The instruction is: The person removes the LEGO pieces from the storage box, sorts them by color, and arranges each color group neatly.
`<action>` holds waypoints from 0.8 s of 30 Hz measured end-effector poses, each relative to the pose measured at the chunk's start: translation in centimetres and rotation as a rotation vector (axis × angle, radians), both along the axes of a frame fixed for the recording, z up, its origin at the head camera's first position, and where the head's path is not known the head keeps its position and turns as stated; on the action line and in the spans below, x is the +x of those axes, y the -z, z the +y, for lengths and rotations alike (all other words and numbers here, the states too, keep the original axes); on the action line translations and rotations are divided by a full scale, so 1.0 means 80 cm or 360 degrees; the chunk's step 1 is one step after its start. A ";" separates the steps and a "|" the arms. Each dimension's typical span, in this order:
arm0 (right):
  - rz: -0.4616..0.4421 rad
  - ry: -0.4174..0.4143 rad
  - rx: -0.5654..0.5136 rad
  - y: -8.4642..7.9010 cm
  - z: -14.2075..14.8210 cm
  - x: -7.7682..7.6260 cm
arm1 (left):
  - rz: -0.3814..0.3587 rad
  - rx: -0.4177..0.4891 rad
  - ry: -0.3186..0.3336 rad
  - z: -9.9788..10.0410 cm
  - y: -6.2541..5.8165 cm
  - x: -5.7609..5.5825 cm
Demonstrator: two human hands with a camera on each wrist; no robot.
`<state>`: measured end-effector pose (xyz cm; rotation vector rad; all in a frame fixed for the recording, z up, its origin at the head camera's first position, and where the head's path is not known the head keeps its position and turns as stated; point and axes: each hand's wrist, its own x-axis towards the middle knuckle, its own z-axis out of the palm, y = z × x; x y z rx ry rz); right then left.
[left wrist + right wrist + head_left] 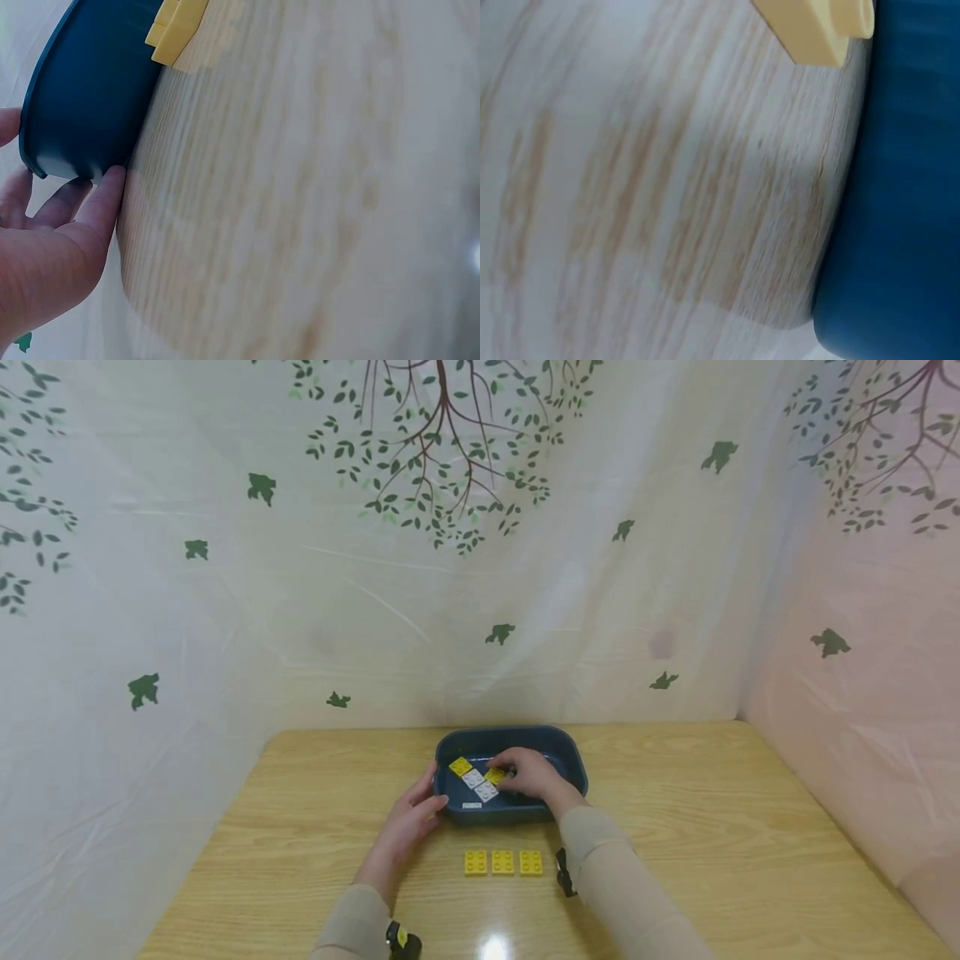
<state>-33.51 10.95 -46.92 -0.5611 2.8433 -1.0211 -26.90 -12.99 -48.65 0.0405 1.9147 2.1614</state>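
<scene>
A dark blue plastic tub [566,752] stands toward the table's far edge. My left hand [411,820] holds its left end, thumb at the rim; in the left wrist view the left hand's fingers [101,206] touch the outer wall. Reaching inside, my right hand [531,774] pinches a yellow toy brick [494,775], partly covered by the fingers. Left of it in the tub lie another yellow brick [461,767], a white brick [472,778] and a second white brick [486,791]. The right wrist view shows no part of that hand.
Three yellow bricks stand in a row before the tub: a left one [476,863], a middle one [502,862] and a right one [531,863]. Beneath everything is a wood-grain table [300,852]. Printed curtains [420,668] hang behind and at both sides.
</scene>
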 end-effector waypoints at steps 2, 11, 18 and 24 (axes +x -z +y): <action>-0.0007 0.0005 0.0012 0.000 0.000 0.000 | 0.0002 0.0006 -0.0004 0.000 -0.001 0.001; 0.0009 -0.0021 0.0054 0.003 0.001 -0.002 | -0.0004 -0.0012 -0.0007 0.001 -0.004 0.002; 0.0016 -0.0037 0.0073 0.004 0.001 -0.003 | -0.0008 -0.0020 0.0001 0.002 -0.005 0.004; -0.0005 -0.0032 0.0084 0.004 0.002 -0.002 | -0.0027 -0.0019 -0.0004 0.003 -0.006 0.006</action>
